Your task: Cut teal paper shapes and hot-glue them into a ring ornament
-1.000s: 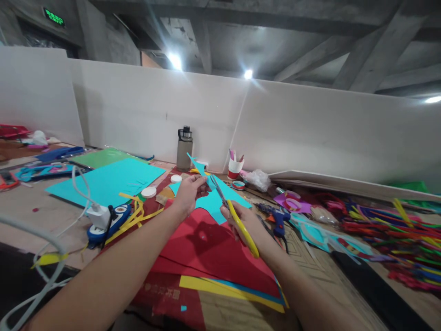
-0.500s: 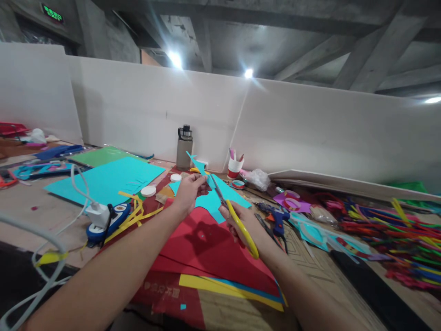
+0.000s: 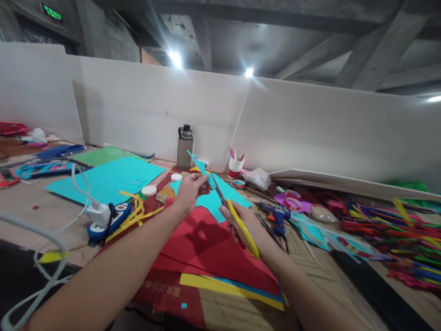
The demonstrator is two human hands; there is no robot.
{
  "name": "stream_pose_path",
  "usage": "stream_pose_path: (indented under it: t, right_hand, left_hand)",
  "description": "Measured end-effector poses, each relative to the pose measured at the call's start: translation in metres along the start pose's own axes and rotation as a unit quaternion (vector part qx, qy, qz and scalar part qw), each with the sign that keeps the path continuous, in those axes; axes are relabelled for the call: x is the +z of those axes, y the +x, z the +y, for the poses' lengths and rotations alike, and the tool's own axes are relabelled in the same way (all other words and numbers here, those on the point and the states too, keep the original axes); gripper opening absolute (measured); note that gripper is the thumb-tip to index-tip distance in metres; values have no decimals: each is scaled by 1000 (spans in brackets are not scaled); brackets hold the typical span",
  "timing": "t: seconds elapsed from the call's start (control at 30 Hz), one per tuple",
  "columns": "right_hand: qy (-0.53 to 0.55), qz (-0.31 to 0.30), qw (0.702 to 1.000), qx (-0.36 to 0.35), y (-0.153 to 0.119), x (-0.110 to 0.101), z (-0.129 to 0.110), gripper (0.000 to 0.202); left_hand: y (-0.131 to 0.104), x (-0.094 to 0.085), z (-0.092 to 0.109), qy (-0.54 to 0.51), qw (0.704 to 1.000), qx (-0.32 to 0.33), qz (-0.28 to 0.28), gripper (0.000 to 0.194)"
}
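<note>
Between its fingertips my left hand (image 3: 190, 191) pinches a small cut piece of turquoise paper (image 3: 199, 163), which sticks up above the fingers. My right hand (image 3: 243, 223) is closed around the yellow handles of a pair of scissors (image 3: 243, 227). The blades point up and away, beside the turquoise piece near my left fingertips; whether they touch it I cannot tell. Below both hands lie a larger turquoise sheet (image 3: 213, 202) and red sheets (image 3: 193, 239), with yellow and blue sheets (image 3: 234, 289) showing at the near edge.
A grey bottle (image 3: 185, 149) and a paper cup of pens (image 3: 235, 166) stand by the white partition. On the left are a blue power strip (image 3: 119, 216), yellow strips (image 3: 138, 209) and a turquoise sheet (image 3: 113, 177). A glue gun (image 3: 279, 218) and colourful pipe cleaners (image 3: 386, 230) lie right.
Almost nothing differs. Both hands, the scissors and the turquoise piece stay in nearly the same place, with only a slight shift of the whole view.
</note>
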State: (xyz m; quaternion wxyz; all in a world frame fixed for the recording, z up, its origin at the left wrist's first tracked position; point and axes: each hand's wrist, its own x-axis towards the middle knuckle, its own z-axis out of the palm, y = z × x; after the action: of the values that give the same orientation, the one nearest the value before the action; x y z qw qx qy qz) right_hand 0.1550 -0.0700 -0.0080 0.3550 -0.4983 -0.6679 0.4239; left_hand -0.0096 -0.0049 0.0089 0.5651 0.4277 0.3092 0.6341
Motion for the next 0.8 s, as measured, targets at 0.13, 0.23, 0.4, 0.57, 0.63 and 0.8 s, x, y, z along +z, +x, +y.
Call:
stream_pose_path:
  t: [0.13,0.23,0.4,0.57,0.63,0.8]
  right_hand:
    - [5,-2,1000,2,1,1,1,37]
    - [9,-8,1000,3,0,1,0,37]
    - [2,-2,1000,-2,0,1,0,35]
    - [-2,3,1000,2,0,2,1,38]
    - [3,7,1000,3,0,3,2,39]
    - [29,19,999,-2,1,5,6,37]
  left_hand:
    - [-1,1,-1,0,1000,-2,-3,27]
    - [-2,1,-1,-5,1000,-2,-9,28]
    - [-2,2,0,-6,1000,-2,-8,29]
    - [-2,1,-2,-12,1000,-5,-10,28]
    - [-2,1,-2,-16,1000,-6,-12,28]
    - [-2,1,-2,-20,1000,-8,-10,29]
